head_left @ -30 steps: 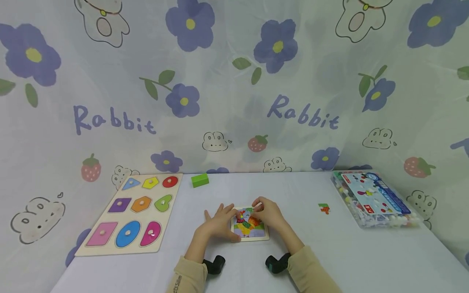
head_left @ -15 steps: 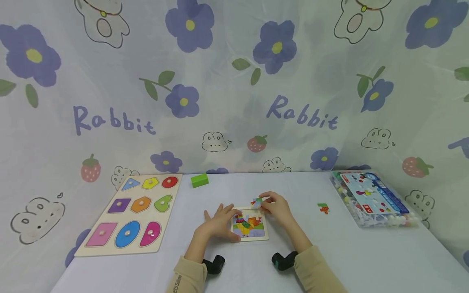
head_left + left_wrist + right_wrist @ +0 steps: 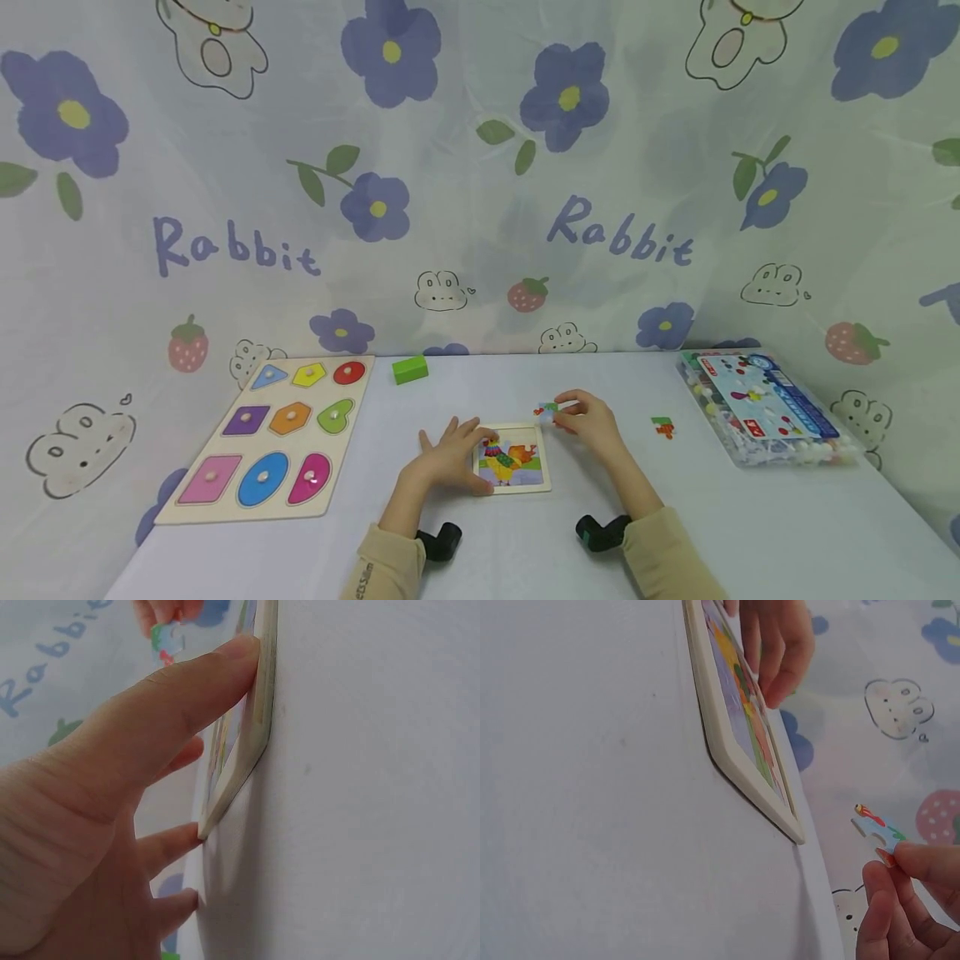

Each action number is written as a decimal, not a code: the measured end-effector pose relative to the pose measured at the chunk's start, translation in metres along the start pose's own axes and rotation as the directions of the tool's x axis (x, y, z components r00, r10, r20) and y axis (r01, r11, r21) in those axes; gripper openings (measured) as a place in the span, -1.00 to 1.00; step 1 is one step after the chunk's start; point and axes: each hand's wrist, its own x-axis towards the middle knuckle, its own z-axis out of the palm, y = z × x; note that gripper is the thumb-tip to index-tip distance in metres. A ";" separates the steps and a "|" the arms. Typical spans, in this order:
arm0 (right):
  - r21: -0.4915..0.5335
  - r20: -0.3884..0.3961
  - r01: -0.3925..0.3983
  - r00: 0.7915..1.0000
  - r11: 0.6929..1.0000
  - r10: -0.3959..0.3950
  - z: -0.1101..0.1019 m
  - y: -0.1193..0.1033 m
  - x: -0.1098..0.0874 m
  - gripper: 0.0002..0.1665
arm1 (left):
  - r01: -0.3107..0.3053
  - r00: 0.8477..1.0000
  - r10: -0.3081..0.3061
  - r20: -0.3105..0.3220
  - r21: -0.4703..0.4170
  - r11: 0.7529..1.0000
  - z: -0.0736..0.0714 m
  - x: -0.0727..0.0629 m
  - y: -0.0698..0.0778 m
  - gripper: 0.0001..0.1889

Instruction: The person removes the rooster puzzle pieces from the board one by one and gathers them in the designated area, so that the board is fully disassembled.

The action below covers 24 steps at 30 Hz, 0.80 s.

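Note:
A small square jigsaw puzzle (image 3: 510,460) with a rooster picture lies in a pale wooden frame on the white table. Over its left side spreads my left hand (image 3: 444,458), the thumb (image 3: 202,686) resting on the near rim and the index finger on the upper left part. The other left fingers are spread. Beyond the frame's upper right corner, my right hand (image 3: 588,421) pinches a jigsaw piece (image 3: 546,412) between thumb and fingers. Blue, green and red show on this piece (image 3: 877,829). Further right, another jigsaw piece (image 3: 663,427), green and orange-red, lies on the table.
A wooden shape board (image 3: 306,433) with knobbed colored pieces lies at the left. A green block (image 3: 410,369) sits near the back edge. On the right stands a clear box (image 3: 765,408) of small colorful parts. A patterned curtain (image 3: 480,183) hangs behind the table.
My right hand has moved from over the puzzle to the right, off the frame, carrying the pinched jigsaw piece with it. My left hand stays on the frame.

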 end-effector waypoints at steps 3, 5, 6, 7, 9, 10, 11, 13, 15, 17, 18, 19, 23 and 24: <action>0.003 -0.007 -0.015 1.000 1.000 0.015 -0.004 0.002 0.000 -0.70 | 0.009 1.000 -0.009 0.004 -0.006 1.000 0.001 0.001 -0.001 -0.27; 0.008 -0.010 -0.020 1.000 1.000 0.020 -0.008 0.003 0.000 -0.70 | 0.015 1.000 -0.015 0.005 -0.011 1.000 0.001 0.001 -0.001 -0.29; 0.011 -0.011 -0.023 1.000 1.000 0.023 -0.010 0.004 0.000 -0.70 | 0.016 1.000 -0.016 0.005 -0.014 1.000 0.001 0.001 -0.002 -0.30; 0.014 -0.012 -0.027 1.000 1.000 0.027 -0.012 0.004 0.000 -0.69 | 0.016 1.000 -0.016 0.005 -0.013 1.000 0.001 0.001 -0.002 -0.30; 0.019 -0.016 -0.031 0.999 0.999 0.032 -0.018 0.005 -0.001 -0.69 | 0.016 1.000 -0.016 0.007 -0.015 1.000 0.000 0.002 -0.002 -0.30; 0.022 -0.020 -0.038 0.999 0.999 0.039 -0.020 0.005 0.000 -0.69 | 0.014 1.000 -0.014 0.008 -0.015 1.000 0.000 0.002 -0.001 -0.30; 0.022 -0.022 -0.042 0.999 0.999 0.043 -0.023 0.006 -0.001 -0.68 | 0.013 1.000 -0.013 0.009 -0.015 1.000 0.000 0.002 -0.001 -0.30; 0.023 -0.025 -0.049 0.998 0.999 0.049 -0.028 0.006 -0.001 -0.68 | 0.008 1.000 -0.008 0.010 -0.017 1.000 0.000 0.002 -0.001 -0.30; 0.025 -0.028 -0.050 0.998 0.998 0.050 -0.033 0.007 -0.001 -0.67 | 0.010 1.000 -0.010 0.011 -0.017 1.000 0.000 0.002 0.000 -0.30; 0.036 -0.030 -0.047 0.998 0.998 0.048 -0.039 0.008 -0.001 -0.67 | 0.010 1.000 -0.010 0.009 -0.016 1.000 0.000 0.002 -0.001 -0.30; 0.048 -0.034 -0.045 0.998 0.998 0.047 -0.042 0.008 -0.001 -0.67 | 0.011 1.000 -0.011 0.008 -0.015 1.000 0.000 0.002 -0.001 -0.30; 0.056 -0.032 -0.038 0.999 0.998 0.039 -0.045 0.008 -0.002 -0.65 | 0.013 1.000 -0.013 0.008 -0.014 1.000 0.000 0.002 -0.001 -0.30; 0.094 -0.050 -0.037 0.998 0.995 0.042 -0.054 0.009 -0.002 -0.62 | 0.014 1.000 -0.014 0.007 -0.014 1.000 0.002 0.003 -0.002 -0.29; 0.098 -0.052 -0.037 0.998 0.994 0.043 -0.056 0.010 -0.002 -0.62 | 0.014 1.000 -0.014 0.006 -0.014 1.000 0.002 0.003 -0.002 -0.30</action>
